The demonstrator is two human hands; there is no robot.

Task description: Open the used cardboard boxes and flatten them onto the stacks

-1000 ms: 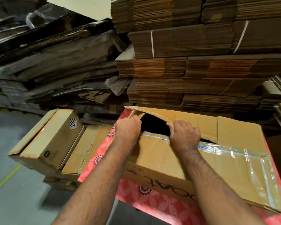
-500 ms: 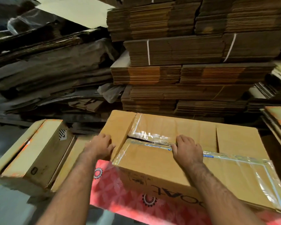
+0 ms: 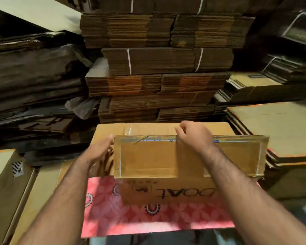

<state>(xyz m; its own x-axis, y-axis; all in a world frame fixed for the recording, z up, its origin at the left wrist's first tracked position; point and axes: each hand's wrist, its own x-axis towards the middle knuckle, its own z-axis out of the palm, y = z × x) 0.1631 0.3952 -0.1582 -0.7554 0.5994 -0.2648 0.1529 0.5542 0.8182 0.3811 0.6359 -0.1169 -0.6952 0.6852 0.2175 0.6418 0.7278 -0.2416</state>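
- Cardboard box (image 3: 148, 161), brown, pink floral panel along the near side, printed lettering upside down: now seen squarer on and nearer than half a second ago, centre of view, in front of the bundled stacks (image 3: 159, 61).
- Near top flap (image 3: 189, 156), taped edges: lifted up toward the camera since the earlier frame, where it lay flat and closed; taped seam along its upper edge.
- Far top flap (image 3: 148, 129): lying flat behind the raised one, wrinkled tape on it.
- Left hand (image 3: 99, 150): shifted from the side flap to the left end of the raised flap; fingers extended, fairly straight, tips touching the flap's edge; no curl round it visible.
- Right hand (image 3: 194, 137): at the seam as before, fingers curled over the flap's upper edge, gripping it; forearm crossing in front of the flap.
- Flattened boxes (image 3: 276, 128), right: low pile just beside the box.
- Further boxes (image 3: 5, 188), left: near, partly cut off.
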